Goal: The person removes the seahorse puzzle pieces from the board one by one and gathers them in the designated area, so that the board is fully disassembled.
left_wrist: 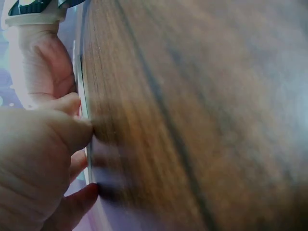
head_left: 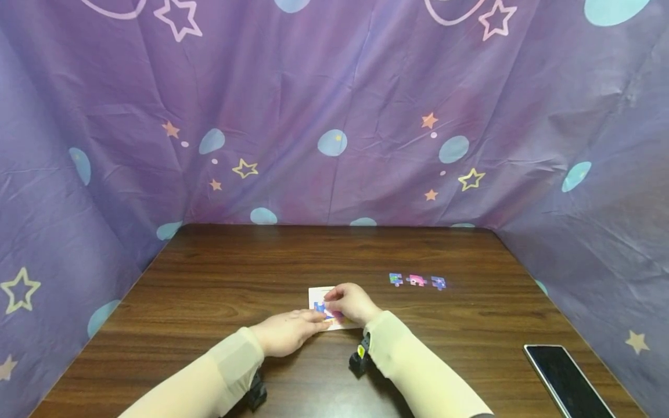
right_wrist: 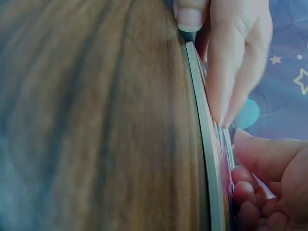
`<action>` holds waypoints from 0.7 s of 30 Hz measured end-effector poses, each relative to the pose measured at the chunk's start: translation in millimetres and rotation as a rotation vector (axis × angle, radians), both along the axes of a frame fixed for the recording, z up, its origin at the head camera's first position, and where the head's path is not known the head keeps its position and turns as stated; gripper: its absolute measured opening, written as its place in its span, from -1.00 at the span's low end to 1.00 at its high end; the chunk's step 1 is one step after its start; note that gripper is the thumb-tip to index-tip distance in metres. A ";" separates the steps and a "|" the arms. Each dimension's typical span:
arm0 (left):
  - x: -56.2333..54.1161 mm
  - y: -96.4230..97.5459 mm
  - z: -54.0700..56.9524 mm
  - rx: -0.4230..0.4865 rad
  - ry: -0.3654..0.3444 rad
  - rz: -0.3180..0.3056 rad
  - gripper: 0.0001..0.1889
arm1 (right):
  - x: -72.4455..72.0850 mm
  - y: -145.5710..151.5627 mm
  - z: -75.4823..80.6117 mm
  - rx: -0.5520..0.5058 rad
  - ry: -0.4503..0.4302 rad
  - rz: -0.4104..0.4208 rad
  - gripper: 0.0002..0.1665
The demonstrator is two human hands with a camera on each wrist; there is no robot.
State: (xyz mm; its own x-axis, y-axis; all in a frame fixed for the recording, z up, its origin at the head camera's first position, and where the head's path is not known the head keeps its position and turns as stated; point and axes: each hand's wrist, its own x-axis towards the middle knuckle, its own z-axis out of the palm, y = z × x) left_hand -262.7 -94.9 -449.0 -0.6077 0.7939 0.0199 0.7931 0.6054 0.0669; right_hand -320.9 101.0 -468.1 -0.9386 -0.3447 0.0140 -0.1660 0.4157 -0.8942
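A small white-bordered puzzle board point(head_left: 313, 292) lies on the table between both hands, with blue and pink puzzle pieces point(head_left: 319, 306) on its picture. My left hand point(head_left: 287, 332) rests on its near left side, fingers extended over the top; in the right wrist view the left thumb point(right_wrist: 189, 19) is close to the board's edge. From the right, my right hand point(head_left: 355, 303) reaches over the board, thumb and fingertips pinching at a thin puzzle piece point(right_wrist: 231, 151) low against the surface. The right fingers hide most of that piece and part of the picture.
Right of the board lie three loose puzzle pieces in a row: a blue-green one point(head_left: 395, 279), a pink one point(head_left: 416, 280) and a blue one point(head_left: 438, 283). A phone point(head_left: 569, 380) with a dark screen lies near the table's right edge. Purple patterned cloth point(head_left: 334, 186) surrounds the brown table point(head_left: 251, 249).
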 end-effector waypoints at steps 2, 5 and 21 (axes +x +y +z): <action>0.8 -0.3 0.2 -0.008 0.050 -0.037 -0.56 | -0.3 -1.3 1.0 0.019 -0.012 0.016 -0.83; 2.0 -1.0 -0.4 -0.020 0.099 -0.060 -0.56 | -0.2 -3.1 1.4 0.082 0.017 0.021 -0.80; 4.0 -1.3 -1.7 -0.043 0.140 -0.069 -0.57 | 2.4 -12.9 4.4 0.223 0.093 0.013 -0.74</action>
State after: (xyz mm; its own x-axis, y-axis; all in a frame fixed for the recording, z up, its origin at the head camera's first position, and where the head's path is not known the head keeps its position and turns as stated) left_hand -258.6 -96.3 -450.8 -0.5457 0.8354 0.0658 0.8325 0.5494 -0.0718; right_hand -318.6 88.1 -463.7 -0.9323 -0.3611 0.0220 -0.2498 0.5984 -0.7613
